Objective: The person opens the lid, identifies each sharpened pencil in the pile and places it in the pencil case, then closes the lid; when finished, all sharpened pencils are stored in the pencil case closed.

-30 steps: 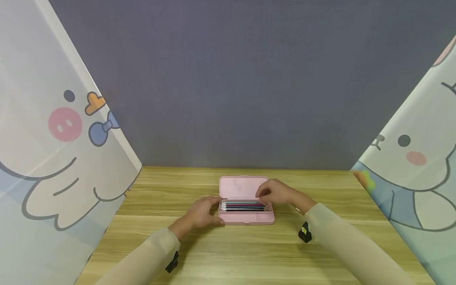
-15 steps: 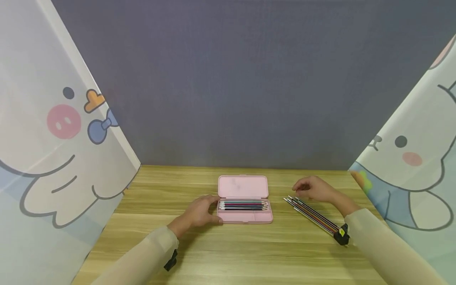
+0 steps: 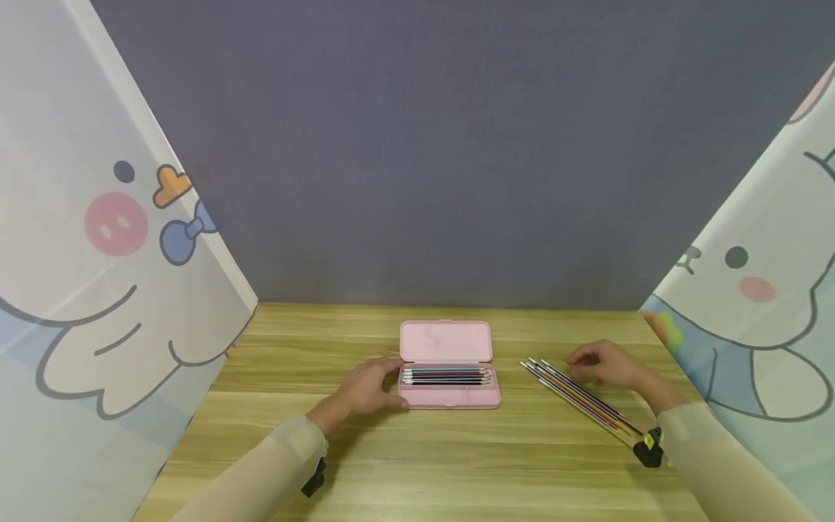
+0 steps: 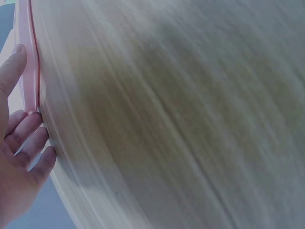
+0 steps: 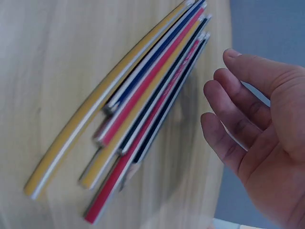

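An open pink pencil case (image 3: 433, 397) lies on the wooden table, its lid (image 3: 446, 341) tipped back. Several pencils (image 3: 443, 377) rest side by side in its rear compartment. My left hand (image 3: 365, 388) holds the case's left end, thumb at the front corner and fingers at the back. In the left wrist view, the thumb (image 4: 16, 62) lies along the pink edge. To the right, a loose bundle of striped pencils (image 3: 577, 395) slants across the table. My right hand (image 3: 607, 365) hovers beside them with fingers loosely bent, holding nothing; a gap to the pencils shows in the right wrist view.
A dark grey panel (image 3: 450, 159) stands behind the table (image 3: 417, 464). Cartoon-printed panels rise on the left (image 3: 130, 290) and right (image 3: 770, 326). The case's front compartments (image 3: 430, 397) hold nothing visible.
My right hand has moved from above the case's right end rightward to the loose pencils, then slightly farther right and nearer me. The left hand stays at the case.
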The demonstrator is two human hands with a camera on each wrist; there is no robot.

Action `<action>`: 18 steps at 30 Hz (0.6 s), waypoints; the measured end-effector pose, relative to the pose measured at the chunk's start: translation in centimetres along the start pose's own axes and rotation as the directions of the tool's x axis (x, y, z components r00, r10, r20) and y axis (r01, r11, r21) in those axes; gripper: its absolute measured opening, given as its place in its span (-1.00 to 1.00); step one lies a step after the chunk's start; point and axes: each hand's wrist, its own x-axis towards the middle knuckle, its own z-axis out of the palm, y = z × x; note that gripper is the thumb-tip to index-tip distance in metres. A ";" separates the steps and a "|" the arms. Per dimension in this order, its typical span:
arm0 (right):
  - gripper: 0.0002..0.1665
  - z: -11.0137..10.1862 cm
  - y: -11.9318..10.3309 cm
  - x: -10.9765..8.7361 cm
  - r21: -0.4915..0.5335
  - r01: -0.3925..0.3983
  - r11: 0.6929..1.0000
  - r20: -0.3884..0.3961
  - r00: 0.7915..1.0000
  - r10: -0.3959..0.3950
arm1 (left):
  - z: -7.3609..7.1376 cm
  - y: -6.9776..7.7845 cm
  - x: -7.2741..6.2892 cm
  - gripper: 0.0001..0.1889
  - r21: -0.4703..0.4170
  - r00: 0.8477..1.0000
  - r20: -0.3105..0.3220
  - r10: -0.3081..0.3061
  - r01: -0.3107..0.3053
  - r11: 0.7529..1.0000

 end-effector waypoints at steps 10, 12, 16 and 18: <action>-0.77 0.9 1.9 -0.7 -0.022 -0.021 1.000 0.003 1.000 0.021 | 0.1 -0.1 0.0 -0.11 -0.005 1.000 -0.007 0.008 -0.008 1.000; -0.76 1.0 1.8 -0.8 -0.009 -0.022 1.000 0.006 1.000 0.022 | 0.2 -0.2 0.0 -0.10 -0.007 1.000 -0.008 0.009 -0.009 1.000; -0.77 1.1 1.7 -0.8 0.000 -0.020 1.000 0.012 1.000 0.020 | 0.3 -0.3 0.0 -0.10 -0.003 1.000 -0.011 0.011 -0.011 1.000; -0.78 1.1 1.8 -0.7 0.002 -0.015 1.000 0.011 1.000 0.015 | 0.3 -0.2 0.1 -0.10 -0.006 1.000 -0.012 0.007 -0.007 1.000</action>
